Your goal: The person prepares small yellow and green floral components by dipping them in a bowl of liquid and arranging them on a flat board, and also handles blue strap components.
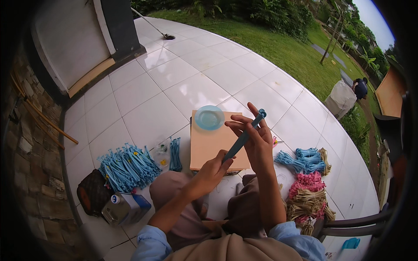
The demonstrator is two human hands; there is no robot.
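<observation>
A long flat blue strip (239, 145) with a small knot or loop at its top slants upward above a box. My left hand (210, 174) is closed round its lower end. My right hand (257, 141) is at the upper part, a fingertip lying over the strip while other fingers stretch out past it. Beneath is the peach-coloured top of the box (207, 150), with a shallow translucent blue dish (209, 118) at its far left corner. Left of the box lie a small bundle of blue strips (175, 154) and a large pile of similar blue strips (129, 167).
Beside my left knee stand a metal can (124, 209) with a white cap and a brown bag (92, 193). To the right lie blue bundles (305, 160), pink bundles (307, 182) and tan bundles (307, 203), near a dark chair (357, 224). Another person (360, 88) bends beside a large white sack (341, 98).
</observation>
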